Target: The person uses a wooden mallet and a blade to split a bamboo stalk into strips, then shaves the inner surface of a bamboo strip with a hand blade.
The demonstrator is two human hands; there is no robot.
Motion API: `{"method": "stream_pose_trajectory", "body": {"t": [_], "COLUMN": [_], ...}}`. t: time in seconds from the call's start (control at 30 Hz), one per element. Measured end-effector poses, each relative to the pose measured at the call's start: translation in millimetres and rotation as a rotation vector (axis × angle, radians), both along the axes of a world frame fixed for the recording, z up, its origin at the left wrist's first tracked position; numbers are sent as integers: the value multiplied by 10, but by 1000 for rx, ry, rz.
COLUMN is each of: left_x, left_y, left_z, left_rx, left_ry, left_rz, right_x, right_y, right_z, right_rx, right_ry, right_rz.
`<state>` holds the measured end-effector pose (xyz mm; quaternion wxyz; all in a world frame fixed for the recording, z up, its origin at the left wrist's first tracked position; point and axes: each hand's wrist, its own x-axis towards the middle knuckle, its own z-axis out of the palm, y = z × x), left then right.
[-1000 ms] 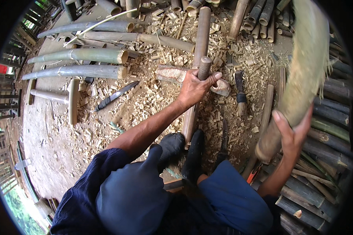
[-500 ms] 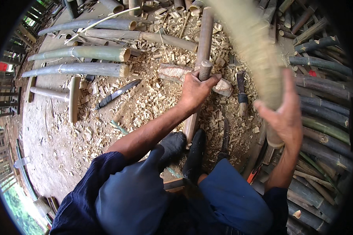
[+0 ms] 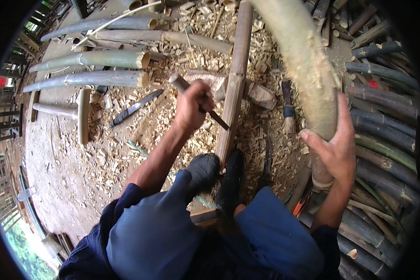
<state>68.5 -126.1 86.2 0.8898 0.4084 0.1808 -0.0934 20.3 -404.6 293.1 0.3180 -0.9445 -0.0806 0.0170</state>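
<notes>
My left hand (image 3: 192,106) is closed round a chisel (image 3: 178,82), its wooden handle leaning up to the left. The dark blade slants down to the right, its tip at the face of a long split bamboo pole (image 3: 240,60). That pole crosses a rough wood block (image 3: 260,95), its near end between my dark-covered feet (image 3: 204,169). On the right, my right hand (image 3: 333,151) grips a thick, pale bamboo club (image 3: 308,65) with a frayed, battered side. The club hangs beside the pole, apart from the chisel.
Wood chips (image 3: 182,133) cover the floor. A dark-handled knife (image 3: 135,108) lies to the left, and another tool with a wrapped handle (image 3: 288,109) right of the block. Cut bamboo lengths (image 3: 88,80) lie at left; stacked bamboo (image 3: 382,119) fills the right side.
My left hand has moved left and down, tilting the chisel from nearly upright over the pole to a slant. The club, blurred before, now shows more clearly, slightly lower at its near end.
</notes>
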Motion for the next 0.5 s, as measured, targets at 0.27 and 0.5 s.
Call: {"method": "stream_pose_trajectory", "body": {"t": [0.27, 0.5], "left_x": [-93, -96], "left_y": [227, 67], "left_z": [-50, -100], "left_rx": [-191, -113], "left_ry": [213, 183], "left_rz": [115, 95], "right_x": [-51, -88], "right_y": [-60, 26], "right_z": [-144, -68], "right_rx": [137, -2], "right_ry": [-57, -29], "right_rz": [-9, 12]}}
